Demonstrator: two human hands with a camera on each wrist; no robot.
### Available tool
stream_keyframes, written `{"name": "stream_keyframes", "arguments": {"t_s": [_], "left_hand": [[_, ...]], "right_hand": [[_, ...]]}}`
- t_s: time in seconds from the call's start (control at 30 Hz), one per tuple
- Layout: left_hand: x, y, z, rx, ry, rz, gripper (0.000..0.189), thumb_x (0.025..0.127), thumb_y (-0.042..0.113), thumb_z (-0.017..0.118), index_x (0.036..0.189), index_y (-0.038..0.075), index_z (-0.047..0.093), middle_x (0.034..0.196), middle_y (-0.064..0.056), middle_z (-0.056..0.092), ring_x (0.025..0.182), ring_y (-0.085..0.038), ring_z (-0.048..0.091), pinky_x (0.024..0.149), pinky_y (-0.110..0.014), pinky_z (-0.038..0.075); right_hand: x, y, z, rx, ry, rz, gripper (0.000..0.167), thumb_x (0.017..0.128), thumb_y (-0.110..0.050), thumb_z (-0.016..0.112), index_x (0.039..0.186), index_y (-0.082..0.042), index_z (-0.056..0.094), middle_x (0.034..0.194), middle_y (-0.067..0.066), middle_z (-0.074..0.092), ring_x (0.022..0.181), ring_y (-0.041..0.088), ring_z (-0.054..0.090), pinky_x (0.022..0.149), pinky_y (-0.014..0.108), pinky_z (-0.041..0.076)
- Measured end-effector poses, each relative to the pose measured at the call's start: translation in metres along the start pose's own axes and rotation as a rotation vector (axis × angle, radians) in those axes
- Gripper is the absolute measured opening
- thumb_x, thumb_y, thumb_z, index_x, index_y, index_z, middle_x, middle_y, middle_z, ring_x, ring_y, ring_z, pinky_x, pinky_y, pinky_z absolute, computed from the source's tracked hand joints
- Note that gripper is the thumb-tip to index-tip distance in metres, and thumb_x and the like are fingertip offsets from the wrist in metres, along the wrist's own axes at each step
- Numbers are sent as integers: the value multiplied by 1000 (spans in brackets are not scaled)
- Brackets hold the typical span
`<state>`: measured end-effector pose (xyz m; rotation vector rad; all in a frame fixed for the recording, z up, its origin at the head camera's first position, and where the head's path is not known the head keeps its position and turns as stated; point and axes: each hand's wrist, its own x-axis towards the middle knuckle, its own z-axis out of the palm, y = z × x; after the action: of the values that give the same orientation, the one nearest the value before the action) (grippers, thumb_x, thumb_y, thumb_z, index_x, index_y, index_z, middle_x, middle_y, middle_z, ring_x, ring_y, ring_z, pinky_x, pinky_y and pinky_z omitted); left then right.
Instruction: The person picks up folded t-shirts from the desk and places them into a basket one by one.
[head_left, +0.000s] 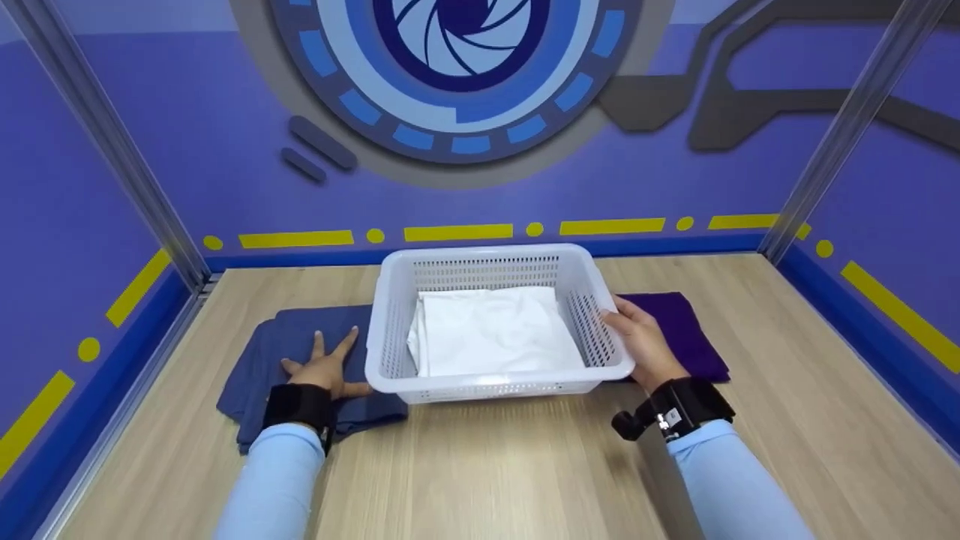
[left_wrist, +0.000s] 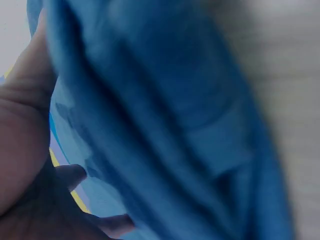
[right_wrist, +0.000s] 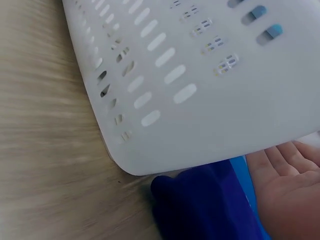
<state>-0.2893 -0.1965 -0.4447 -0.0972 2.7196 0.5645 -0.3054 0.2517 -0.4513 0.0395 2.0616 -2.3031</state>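
A white plastic basket [head_left: 495,385] with slotted walls stands mid-table, a folded white cloth [head_left: 495,330] lying inside it. My right hand [head_left: 645,345] grips the basket's right rim, thumb over the edge and fingers along the outside; in the right wrist view the palm [right_wrist: 290,195] shows beside the basket wall. On the left, my left hand [head_left: 322,369] rests with spread fingers on a folded blue-grey cloth [head_left: 262,360], its thumb near the basket's left corner. The left wrist view shows the cloth's folded layers [left_wrist: 165,110] close up.
A folded dark purple cloth [head_left: 679,337] lies to the right of the basket, partly behind my right hand. The wooden table [head_left: 480,472] is bounded by a patterned back wall [head_left: 480,202] and side panels, with metal posts [head_left: 120,142] at the corners.
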Motion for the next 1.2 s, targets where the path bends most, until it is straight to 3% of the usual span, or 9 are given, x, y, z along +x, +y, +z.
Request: {"name": "stream_keyframes", "arguments": {"t_s": [0.3, 0.5, 0.7, 0.83, 0.93, 1.2], "left_hand": [[-19, -4, 4, 106, -33, 53, 101, 87, 45, 79, 162, 11, 20, 157, -43, -4, 126, -82, -2, 102, -87, 8], [-27, -11, 11, 104, -23, 80, 103, 85, 46, 79, 162, 12, 21, 155, -45, -4, 126, -83, -2, 101, -88, 4], [-46, -17, 22, 105, -34, 117, 100, 84, 45, 81, 162, 16, 25, 154, -48, -3, 127, -81, -3, 98, -89, 3], [-59, -16, 33, 85, -51, 65, 98, 83, 47, 80, 162, 23, 26, 158, -42, -5, 122, -84, -9, 82, -95, 15], [-67, -12, 40, 73, -66, -2, 98, 82, 52, 79, 161, 31, 25, 161, -35, -8, 122, -83, -13, 70, -96, 17], [-87, -15, 63, 71, -106, -56, 104, 74, 61, 80, 160, 37, 28, 163, -32, -7, 122, -83, -16, 64, -96, 15]], "right_hand": [[1, -2, -1, -50, -14, -3, 53, 109, -13, 41, 157, 3, 26, 151, 31, 40, 125, 30, 55, 95, 32, 52], [1, -2, -3, -30, -14, 0, 54, 109, -15, 42, 158, 1, 26, 153, 29, 39, 126, 30, 54, 97, 32, 51], [0, -2, -3, -6, -34, 1, 55, 109, -15, 41, 159, 1, 23, 153, 28, 39, 124, 25, 55, 100, 33, 50], [0, -1, -4, -5, -38, -6, 54, 109, -14, 40, 159, 2, 24, 153, 29, 38, 125, 27, 54, 99, 33, 50], [1, -1, -4, -20, -42, -7, 55, 109, -14, 40, 159, 2, 23, 155, 29, 36, 130, 31, 51, 99, 33, 50], [1, -1, -3, -32, -44, 15, 56, 109, -16, 41, 160, 0, 22, 156, 26, 36, 136, 36, 45, 102, 37, 49]]}}
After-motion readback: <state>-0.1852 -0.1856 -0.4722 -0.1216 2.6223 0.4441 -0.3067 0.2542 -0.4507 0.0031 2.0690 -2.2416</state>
